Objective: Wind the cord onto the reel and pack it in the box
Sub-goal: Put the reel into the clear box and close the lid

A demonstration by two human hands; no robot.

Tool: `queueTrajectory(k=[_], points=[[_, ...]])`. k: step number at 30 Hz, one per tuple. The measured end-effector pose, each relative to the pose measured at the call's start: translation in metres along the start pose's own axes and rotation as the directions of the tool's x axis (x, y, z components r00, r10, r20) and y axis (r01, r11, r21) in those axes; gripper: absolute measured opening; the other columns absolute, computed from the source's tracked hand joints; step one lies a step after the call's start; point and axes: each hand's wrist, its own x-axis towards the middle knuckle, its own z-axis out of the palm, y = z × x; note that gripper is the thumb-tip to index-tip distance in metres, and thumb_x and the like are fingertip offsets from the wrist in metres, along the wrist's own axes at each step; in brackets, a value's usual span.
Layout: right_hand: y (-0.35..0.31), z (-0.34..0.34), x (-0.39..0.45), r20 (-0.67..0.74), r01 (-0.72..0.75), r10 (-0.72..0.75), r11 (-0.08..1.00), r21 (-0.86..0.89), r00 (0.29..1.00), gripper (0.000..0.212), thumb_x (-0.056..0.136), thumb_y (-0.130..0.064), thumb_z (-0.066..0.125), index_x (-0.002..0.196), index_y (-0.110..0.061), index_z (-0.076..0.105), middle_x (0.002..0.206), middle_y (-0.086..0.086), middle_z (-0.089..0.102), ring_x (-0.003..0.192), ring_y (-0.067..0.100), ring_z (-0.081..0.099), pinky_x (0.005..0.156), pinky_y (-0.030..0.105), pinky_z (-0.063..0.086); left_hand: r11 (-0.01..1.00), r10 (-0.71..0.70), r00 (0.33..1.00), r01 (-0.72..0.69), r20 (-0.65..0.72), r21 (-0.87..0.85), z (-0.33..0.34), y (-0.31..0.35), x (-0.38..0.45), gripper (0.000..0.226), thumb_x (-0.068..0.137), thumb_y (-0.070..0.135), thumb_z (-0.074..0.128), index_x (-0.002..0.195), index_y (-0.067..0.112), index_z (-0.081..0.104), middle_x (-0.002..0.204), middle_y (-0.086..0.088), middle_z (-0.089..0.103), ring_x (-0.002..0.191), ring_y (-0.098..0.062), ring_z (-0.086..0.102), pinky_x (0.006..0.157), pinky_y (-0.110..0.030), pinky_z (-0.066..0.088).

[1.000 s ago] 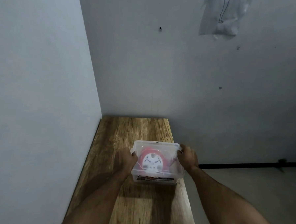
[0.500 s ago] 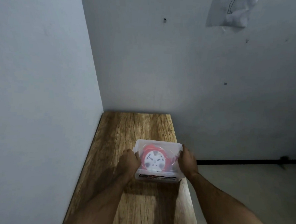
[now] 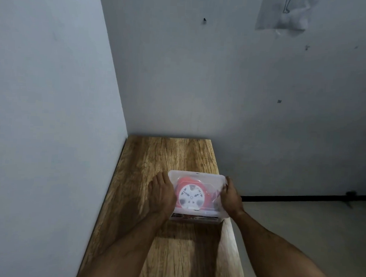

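Observation:
A clear plastic box [image 3: 197, 175] with its lid on sits on the wooden table [image 3: 168, 154], near the right edge. Inside it, seen through the lid, lies a red cord reel [image 3: 190, 197] with a white round face. My left hand [image 3: 161, 195] lies against the box's left side with fingers stretched forward along it. My right hand [image 3: 230, 196] holds the box's right side, fingers along the lid's edge. The cord itself cannot be made out apart from the red reel.
The table stands in a corner, with a grey wall [image 3: 52, 110] on its left and another behind. To the right is the floor with a black pipe [image 3: 302, 196] along the wall's foot. A plastic bag [image 3: 284, 14] hangs high on the back wall.
The box with both hands on it has slid a little away from me along the table. My left fingers have straightened along its side.

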Motion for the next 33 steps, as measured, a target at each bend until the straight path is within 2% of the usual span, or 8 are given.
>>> queueTrajectory(k=[4,8,16,21,23,26,28,33], points=[[-0.002,0.009,0.008,-0.001,0.004,-0.004,0.999,0.037,1.000,0.033,0.110,-0.026,0.036,0.139,-0.017,0.047,0.128,0.009,0.062,0.116,0.031,0.061,0.095,0.046,0.053,0.982,0.179,0.982,-0.174,0.063,-0.078,0.011,0.011,0.004,0.072,0.100,0.049,0.043,0.155,0.008,0.024,0.161,-0.013,0.029,0.148,-0.028,0.029,0.121,-0.040,0.024],[-0.005,0.021,0.019,0.044,0.027,-0.030,0.997,0.070,0.999,0.036,0.110,-0.030,0.036,0.141,-0.016,0.049,0.128,0.009,0.063,0.117,0.031,0.062,0.097,0.050,0.055,0.972,0.227,0.961,-0.213,0.155,-0.104,0.026,0.010,0.004,0.079,0.100,0.059,0.029,0.159,0.009,0.010,0.166,-0.011,0.016,0.154,-0.024,0.014,0.124,-0.035,0.006],[-0.023,0.039,0.034,0.097,0.099,-0.109,0.990,0.103,0.989,0.036,0.111,-0.025,0.034,0.142,-0.015,0.049,0.126,0.007,0.062,0.116,0.030,0.063,0.093,0.039,0.053,0.959,0.283,0.946,-0.279,0.158,-0.048,0.033,-0.020,0.023,0.092,0.093,0.071,0.020,0.160,0.011,0.004,0.167,-0.009,0.004,0.155,-0.023,0.004,0.126,-0.038,0.001],[-0.021,0.041,0.042,0.200,-0.262,0.208,0.917,0.301,0.957,0.058,0.108,-0.042,0.042,0.159,-0.019,0.027,0.154,0.014,0.044,0.133,0.037,0.051,0.107,0.050,0.049,0.951,0.308,0.941,-0.311,0.141,-0.007,0.038,-0.025,0.023,0.088,0.094,0.070,0.024,0.155,0.008,0.031,0.160,-0.013,0.032,0.147,-0.028,0.034,0.120,-0.042,0.018],[-0.020,0.037,0.045,0.203,-0.345,0.290,0.879,0.331,0.935,0.065,0.103,-0.045,0.054,0.155,-0.012,0.033,0.150,0.016,0.048,0.129,0.038,0.054,0.102,0.052,0.052,0.949,0.313,0.941,-0.317,0.124,0.008,0.041,-0.026,0.023,0.085,0.094,0.069,0.032,0.152,0.006,0.038,0.156,-0.014,0.039,0.144,-0.028,0.040,0.118,-0.043,0.022],[-0.023,0.029,0.047,-0.013,-0.311,0.323,0.923,0.226,0.946,0.056,0.086,-0.042,0.078,0.121,-0.001,0.064,0.114,0.018,0.069,0.099,0.035,0.069,0.081,0.051,0.062,0.947,0.319,0.942,-0.322,0.105,0.014,0.040,-0.026,0.022,0.085,0.095,0.068,0.033,0.152,0.006,0.037,0.156,-0.014,0.038,0.144,-0.029,0.039,0.118,-0.043,0.021],[-0.033,0.025,0.047,-0.092,-0.274,0.282,0.957,0.091,0.955,0.040,0.083,-0.041,0.081,0.094,-0.004,0.070,0.092,0.013,0.073,0.079,0.028,0.071,0.069,0.048,0.064,0.945,0.320,0.940,-0.325,0.121,0.023,0.039,-0.026,0.022,0.085,0.095,0.069,0.029,0.153,0.007,0.034,0.158,-0.014,0.035,0.146,-0.029,0.036,0.120,-0.043,0.020],[-0.058,0.035,0.036,-0.147,-0.204,0.169,0.940,-0.274,0.975,0.027,0.098,-0.030,0.067,0.096,-0.004,0.069,0.089,0.010,0.067,0.078,0.022,0.062,0.059,0.027,0.043,0.945,0.318,0.936,-0.326,0.152,0.035,0.038,-0.026,0.025,0.086,0.094,0.070,0.029,0.153,0.007,0.035,0.157,-0.013,0.037,0.144,-0.029,0.039,0.118,-0.044,0.018]])
